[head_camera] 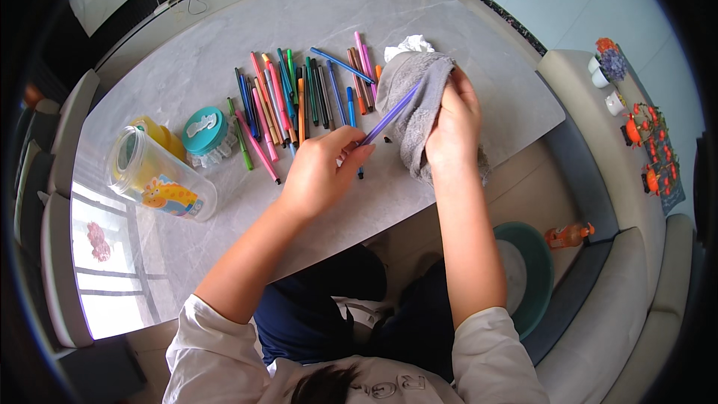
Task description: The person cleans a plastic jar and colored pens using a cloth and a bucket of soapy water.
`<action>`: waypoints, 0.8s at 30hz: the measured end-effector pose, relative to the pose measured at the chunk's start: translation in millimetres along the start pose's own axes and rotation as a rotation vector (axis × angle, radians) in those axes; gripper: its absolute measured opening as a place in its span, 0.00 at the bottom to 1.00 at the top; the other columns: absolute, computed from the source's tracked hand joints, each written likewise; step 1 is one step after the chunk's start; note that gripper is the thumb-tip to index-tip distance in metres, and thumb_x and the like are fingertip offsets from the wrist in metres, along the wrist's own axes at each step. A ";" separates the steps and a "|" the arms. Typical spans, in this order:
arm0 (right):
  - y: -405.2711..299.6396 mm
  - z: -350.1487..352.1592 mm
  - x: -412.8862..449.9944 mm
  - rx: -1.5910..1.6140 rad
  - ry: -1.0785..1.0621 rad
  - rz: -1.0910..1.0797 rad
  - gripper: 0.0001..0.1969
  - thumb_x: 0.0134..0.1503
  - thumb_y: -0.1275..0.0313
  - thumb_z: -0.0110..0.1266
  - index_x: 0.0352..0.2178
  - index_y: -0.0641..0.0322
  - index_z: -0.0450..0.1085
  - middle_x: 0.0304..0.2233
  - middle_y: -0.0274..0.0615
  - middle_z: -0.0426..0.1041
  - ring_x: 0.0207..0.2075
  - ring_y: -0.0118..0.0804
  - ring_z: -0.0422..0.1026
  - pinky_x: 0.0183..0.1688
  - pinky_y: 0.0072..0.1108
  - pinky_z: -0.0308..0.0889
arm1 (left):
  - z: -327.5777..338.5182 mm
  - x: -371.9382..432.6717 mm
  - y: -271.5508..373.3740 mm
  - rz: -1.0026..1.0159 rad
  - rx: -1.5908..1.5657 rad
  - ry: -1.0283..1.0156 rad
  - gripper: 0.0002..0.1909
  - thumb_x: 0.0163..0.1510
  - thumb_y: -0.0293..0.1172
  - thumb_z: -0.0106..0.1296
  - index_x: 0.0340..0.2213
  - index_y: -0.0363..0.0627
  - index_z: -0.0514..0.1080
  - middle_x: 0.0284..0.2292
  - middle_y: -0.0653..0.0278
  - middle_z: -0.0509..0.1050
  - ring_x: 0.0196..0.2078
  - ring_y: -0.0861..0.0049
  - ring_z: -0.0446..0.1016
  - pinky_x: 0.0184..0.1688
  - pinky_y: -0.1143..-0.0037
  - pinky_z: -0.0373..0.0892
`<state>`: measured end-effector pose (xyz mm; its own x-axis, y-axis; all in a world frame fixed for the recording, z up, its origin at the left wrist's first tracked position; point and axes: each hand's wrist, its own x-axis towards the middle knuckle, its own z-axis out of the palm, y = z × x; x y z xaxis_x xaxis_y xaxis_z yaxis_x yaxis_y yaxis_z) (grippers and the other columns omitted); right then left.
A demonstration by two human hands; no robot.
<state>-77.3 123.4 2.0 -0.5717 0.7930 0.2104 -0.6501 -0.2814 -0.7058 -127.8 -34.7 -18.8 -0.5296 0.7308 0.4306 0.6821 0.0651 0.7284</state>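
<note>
My left hand (pixel 328 171) pinches the lower end of a purple felt-tip pen (pixel 392 113), which slants up to the right. My right hand (pixel 457 118) holds a grey cloth (pixel 412 76), and the pen's upper end lies against its folds. Many coloured felt-tip pens (pixel 280 95) are spread over the grey marble-patterned table (pixel 471 28), left of the cloth. A crumpled white tissue (pixel 412 45) lies just behind the cloth. To the left, an uncapped clear plastic jar (pixel 168 179) with a giraffe picture leans or lies beside a teal lid (pixel 203 130).
Something yellow (pixel 162 137) stands behind the jar. On the floor at the right are a green basin (pixel 533 280) and an orange pump bottle (pixel 567 235), beside a grey sofa (pixel 611 286). Small potted flowers (pixel 611 62) stand farther right. A chair back (pixel 61 269) borders the table's left edge.
</note>
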 end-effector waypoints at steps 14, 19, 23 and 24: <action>-1.4 0.5 -1.1 -0.047 -0.080 0.047 0.12 0.49 0.79 0.44 0.38 0.70 0.61 0.31 0.40 0.68 0.32 0.26 0.67 0.35 0.16 0.63 | -7.8 2.6 -7.4 -0.188 -0.244 -0.219 0.09 0.50 0.28 0.43 0.29 0.32 0.66 0.17 0.65 0.66 0.20 0.84 0.64 0.25 0.82 0.63; -8.9 -5.2 6.1 -0.082 0.000 -0.007 0.11 0.51 0.77 0.43 0.37 0.71 0.61 0.34 0.45 0.67 0.35 0.33 0.68 0.39 0.22 0.64 | -4.1 3.8 1.5 -0.154 -0.209 -0.284 0.09 0.52 0.28 0.40 0.29 0.32 0.66 0.17 0.66 0.65 0.22 0.85 0.64 0.26 0.83 0.62; 15.9 8.4 -21.4 -0.433 -0.286 0.133 0.14 0.48 0.80 0.43 0.39 0.69 0.60 0.31 0.39 0.68 0.32 0.24 0.67 0.36 0.15 0.62 | -5.0 2.1 -10.2 -0.162 -0.259 -0.103 0.08 0.50 0.27 0.42 0.28 0.33 0.65 0.16 0.63 0.68 0.20 0.82 0.66 0.24 0.81 0.64; 24.8 18.3 -33.1 -0.422 -0.315 0.169 0.13 0.46 0.80 0.44 0.37 0.71 0.61 0.29 0.40 0.69 0.30 0.25 0.67 0.33 0.15 0.63 | -7.3 2.0 -16.5 -0.179 -0.329 -0.041 0.08 0.51 0.27 0.42 0.28 0.33 0.65 0.17 0.64 0.68 0.20 0.83 0.66 0.25 0.82 0.64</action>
<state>-83.6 80.3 -10.0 -0.8152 0.5370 0.2169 -0.3160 -0.0985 -0.9436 -143.9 -39.3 -26.1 -0.6004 0.7548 0.2642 0.3783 -0.0230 0.9254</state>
